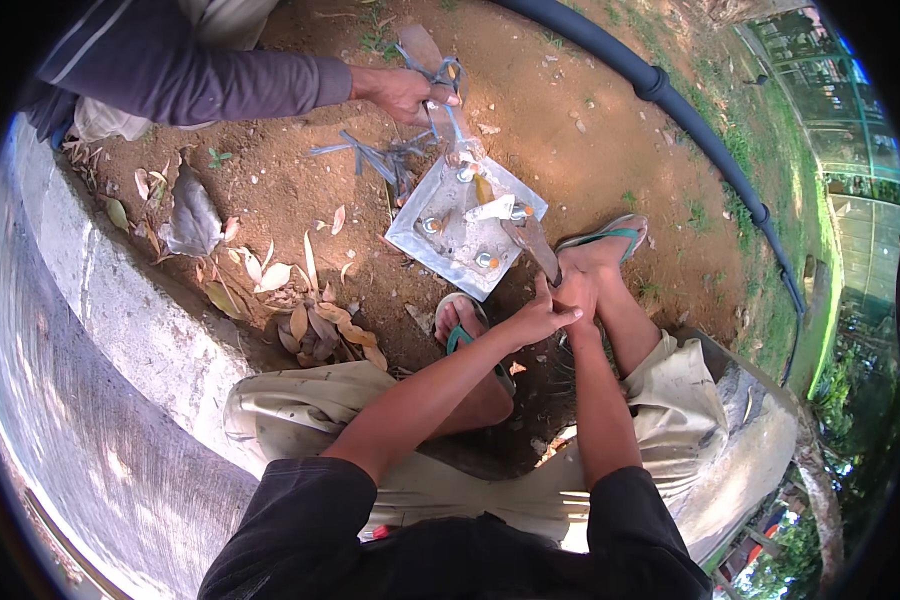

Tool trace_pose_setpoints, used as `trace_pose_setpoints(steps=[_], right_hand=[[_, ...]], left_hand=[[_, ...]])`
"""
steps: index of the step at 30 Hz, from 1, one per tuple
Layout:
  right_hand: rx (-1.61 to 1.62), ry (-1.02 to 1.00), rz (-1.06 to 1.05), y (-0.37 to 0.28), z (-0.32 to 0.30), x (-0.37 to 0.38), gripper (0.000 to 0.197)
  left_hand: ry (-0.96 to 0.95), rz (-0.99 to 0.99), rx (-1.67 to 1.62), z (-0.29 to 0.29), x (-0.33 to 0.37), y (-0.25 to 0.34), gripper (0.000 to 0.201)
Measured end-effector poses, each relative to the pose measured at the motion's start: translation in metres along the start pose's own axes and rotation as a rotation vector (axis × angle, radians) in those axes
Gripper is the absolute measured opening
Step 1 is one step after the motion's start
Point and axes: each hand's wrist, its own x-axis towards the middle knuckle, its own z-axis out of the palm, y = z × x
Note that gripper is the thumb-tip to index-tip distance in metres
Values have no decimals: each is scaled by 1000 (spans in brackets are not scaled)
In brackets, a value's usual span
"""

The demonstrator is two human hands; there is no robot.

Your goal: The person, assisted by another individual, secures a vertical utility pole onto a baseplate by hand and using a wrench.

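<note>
My left hand (543, 318) is in front of my right foot, with its thumb and a finger stretched apart. It touches or overlaps my right hand (576, 292), whose fingers are mostly hidden. Just beyond them, a rusty pointed blade (535, 246), like a trowel's, juts over the edge of a square metal plate (425, 245), its tip close to my hands. Bolts with orange-brown ends (486, 261) stand up from the plate near its corners. A pale block-like piece (490, 208) lies on it. Across from me, another person's hand (407, 95) grips something beside a flat brown blade (421, 47) and grey-blue strips.
Loose grey-blue strips (365, 152) lie on the soil left of the plate. Dry leaves (325, 325) gather beside a concrete kerb (120, 290). A thick black pipe (705, 130) curves along the right. My sandalled feet flank the plate's near side.
</note>
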Motion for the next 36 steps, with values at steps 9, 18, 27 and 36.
trace_pose_setpoints(steps=[9,18,27,36], right_hand=[[-409,-103,-94,-7,-116,-14,40],[-773,-113,-283,-54,-329,-53,28],[-256,-47,49,7,-208,-17,32],[930,150,405,5,-19,21,25]], left_hand=[[20,221,903,-7,-54,25,77],[42,317,847,-4,-98,16,49],[354,476,698,-30,-101,4,47],[621,538,683,-9,-30,42,98]])
